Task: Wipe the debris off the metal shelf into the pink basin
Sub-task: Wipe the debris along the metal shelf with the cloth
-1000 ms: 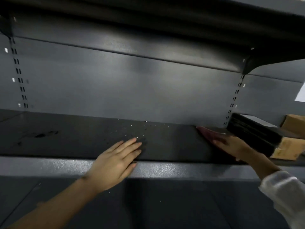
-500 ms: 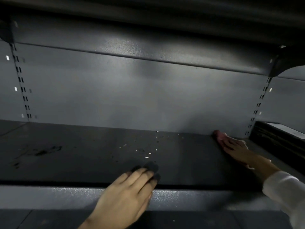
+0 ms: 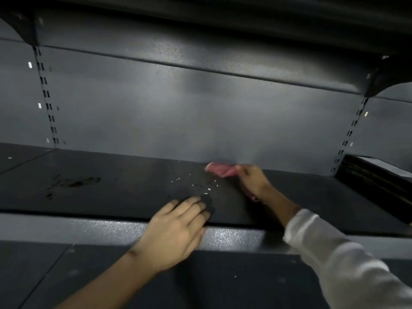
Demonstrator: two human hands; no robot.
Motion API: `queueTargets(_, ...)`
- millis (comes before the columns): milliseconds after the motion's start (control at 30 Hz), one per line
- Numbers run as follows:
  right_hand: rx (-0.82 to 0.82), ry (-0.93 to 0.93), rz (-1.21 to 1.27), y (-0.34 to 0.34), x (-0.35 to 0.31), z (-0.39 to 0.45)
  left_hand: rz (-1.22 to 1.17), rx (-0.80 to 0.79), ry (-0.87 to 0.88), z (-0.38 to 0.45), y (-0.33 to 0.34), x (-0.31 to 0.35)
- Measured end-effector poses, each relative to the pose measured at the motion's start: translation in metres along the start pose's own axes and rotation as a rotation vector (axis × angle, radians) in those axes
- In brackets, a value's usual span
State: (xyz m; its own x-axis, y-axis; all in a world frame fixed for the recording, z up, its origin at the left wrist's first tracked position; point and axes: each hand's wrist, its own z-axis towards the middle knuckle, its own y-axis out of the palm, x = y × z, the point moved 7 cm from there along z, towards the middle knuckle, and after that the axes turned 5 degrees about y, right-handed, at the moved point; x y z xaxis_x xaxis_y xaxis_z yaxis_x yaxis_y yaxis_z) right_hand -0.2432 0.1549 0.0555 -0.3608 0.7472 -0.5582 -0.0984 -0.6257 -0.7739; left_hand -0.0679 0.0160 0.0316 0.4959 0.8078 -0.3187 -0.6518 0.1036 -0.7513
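Observation:
A dark grey metal shelf [image 3: 124, 192] runs across the view. Small white debris bits [image 3: 198, 186] lie scattered near its middle. My right hand [image 3: 254, 181] presses a pink cloth [image 3: 219, 169] flat on the shelf at the back wall, just right of the debris. My left hand [image 3: 178, 228] rests palm down on the shelf's front edge, fingers slightly apart, fingertips just below the debris, holding nothing. No pink basin is in view.
A dark smudge [image 3: 73, 182] marks the shelf at left. A black stack of flat items [image 3: 374, 177] lies on the shelf at far right. Another shelf [image 3: 200, 30] hangs overhead. Slotted uprights [image 3: 48, 101] stand on the back panel.
My right hand has slid the pink cloth leftward along the back wall toward the debris. My left hand stays at the front edge.

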Motion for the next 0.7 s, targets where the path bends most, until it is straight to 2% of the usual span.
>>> queueTargets(100, 0.136, 0.198, 0.001, -0.05, 0.055, -0.005, 0.017, -0.035, -0.084, -0.021, -0.01, -0.029)
queueTargets(167, 0.169, 0.332, -0.057, -0.073, 0.105, -0.008, 0.017, -0.045, -0.137, -0.033, -0.014, -0.044)
queueTargets(233, 0.092, 0.505, -0.128, -0.072, 0.148, -0.008, 0.02, -0.045, -0.17, -0.039, -0.015, -0.048)
queueTargets(300, 0.005, 0.551, -0.149, -0.052, 0.153, 0.002, 0.037, -0.031, -0.153, -0.039, -0.013, -0.045)
queueTargets(367, -0.025, 0.488, -0.106, -0.024, 0.125, 0.019, 0.066, -0.026, -0.141, -0.038, -0.012, -0.043)
queueTargets(500, -0.185, 0.215, -0.104, 0.052, 0.034, 0.048, 0.11, -0.007, -0.152, -0.039, -0.01, -0.044)
queueTargets(600, -0.195, 0.045, -0.028, 0.08, -0.031, 0.038, 0.129, -0.022, -0.153, -0.04, -0.01, -0.044)
queueTargets(700, -0.188, -0.016, 0.013, 0.089, -0.067, 0.02, 0.137, -0.045, -0.156, -0.04, -0.012, -0.042)
